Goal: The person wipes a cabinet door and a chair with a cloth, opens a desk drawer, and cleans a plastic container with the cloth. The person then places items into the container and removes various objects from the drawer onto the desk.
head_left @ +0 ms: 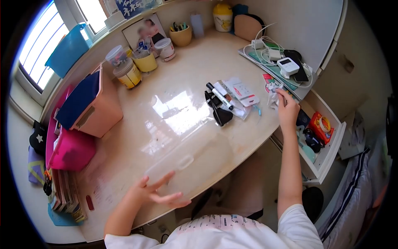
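Observation:
My left hand [159, 191] hovers over the front edge of the desk, fingers spread, holding nothing. Beside it on the desk lies a clear plastic sheet or case [182, 159]. At the right side of the desk, my right hand [287, 103] has its fingers pinched at a small whitish crumpled item [274, 96]. To the left of that hand lie a black-and-white marker [219, 96], a white packet with red print [241, 92] and a black pouch-like item [222, 116].
An open drawer [325, 166] holding a red packet [321, 126] juts out below my right hand. Cables and a white device [287, 65] lie at the back right. A pink bin [99, 114], a magenta basket [72, 149] and tubs [128, 74] line the left and back.

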Demonstrator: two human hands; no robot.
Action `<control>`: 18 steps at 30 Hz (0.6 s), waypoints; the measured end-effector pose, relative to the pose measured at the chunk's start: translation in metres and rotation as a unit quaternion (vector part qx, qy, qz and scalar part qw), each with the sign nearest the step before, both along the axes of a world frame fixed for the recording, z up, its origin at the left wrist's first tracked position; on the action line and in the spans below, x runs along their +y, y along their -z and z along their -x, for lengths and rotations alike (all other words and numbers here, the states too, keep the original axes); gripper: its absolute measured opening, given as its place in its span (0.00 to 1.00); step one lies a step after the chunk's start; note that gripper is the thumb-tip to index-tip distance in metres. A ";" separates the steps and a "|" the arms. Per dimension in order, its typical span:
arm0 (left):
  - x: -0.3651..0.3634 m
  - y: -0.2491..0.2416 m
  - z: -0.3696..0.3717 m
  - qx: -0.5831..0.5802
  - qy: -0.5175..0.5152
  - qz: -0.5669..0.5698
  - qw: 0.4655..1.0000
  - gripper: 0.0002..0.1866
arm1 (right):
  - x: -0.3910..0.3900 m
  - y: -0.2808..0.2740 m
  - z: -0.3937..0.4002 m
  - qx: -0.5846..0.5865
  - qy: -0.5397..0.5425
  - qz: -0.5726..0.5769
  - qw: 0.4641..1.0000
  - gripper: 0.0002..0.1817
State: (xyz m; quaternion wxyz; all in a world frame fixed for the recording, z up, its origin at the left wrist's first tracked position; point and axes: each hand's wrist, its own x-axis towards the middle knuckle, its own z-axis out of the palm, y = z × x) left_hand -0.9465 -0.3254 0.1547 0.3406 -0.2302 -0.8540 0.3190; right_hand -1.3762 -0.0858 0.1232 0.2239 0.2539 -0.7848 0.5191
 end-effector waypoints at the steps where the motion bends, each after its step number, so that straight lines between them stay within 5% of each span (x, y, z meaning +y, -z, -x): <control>1: 0.002 -0.002 -0.006 0.001 -0.004 0.000 1.000 0.29 | -0.007 0.000 0.007 -0.015 -0.010 -0.016 1.000 0.10; 4: 0.015 -0.019 -0.012 -0.097 -0.082 0.073 0.989 0.33 | -0.015 0.004 0.029 0.067 -0.026 -0.087 0.994 0.11; 7: 0.024 -0.038 -0.012 -0.128 -0.083 -0.070 0.986 0.29 | -0.021 -0.026 0.000 0.067 -0.076 -0.193 0.976 0.19; 10: 0.030 -0.042 -0.025 -0.207 -0.080 -0.247 0.943 0.26 | -0.039 -0.033 -0.028 0.071 -0.197 -0.229 0.951 0.24; 12: 0.034 -0.044 -0.022 -0.174 -0.010 -0.426 0.888 0.22 | -0.045 -0.026 -0.032 0.131 -0.176 -0.270 0.938 0.28; 14: 0.038 -0.046 -0.021 -0.160 -0.005 -0.445 0.881 0.21 | -0.050 -0.029 -0.030 -0.016 -0.205 -0.324 0.924 0.27; 18: 0.059 -0.040 -0.019 -0.121 -0.100 -0.497 0.853 0.20 | -0.045 -0.023 -0.016 0.001 -0.209 -0.286 0.935 0.23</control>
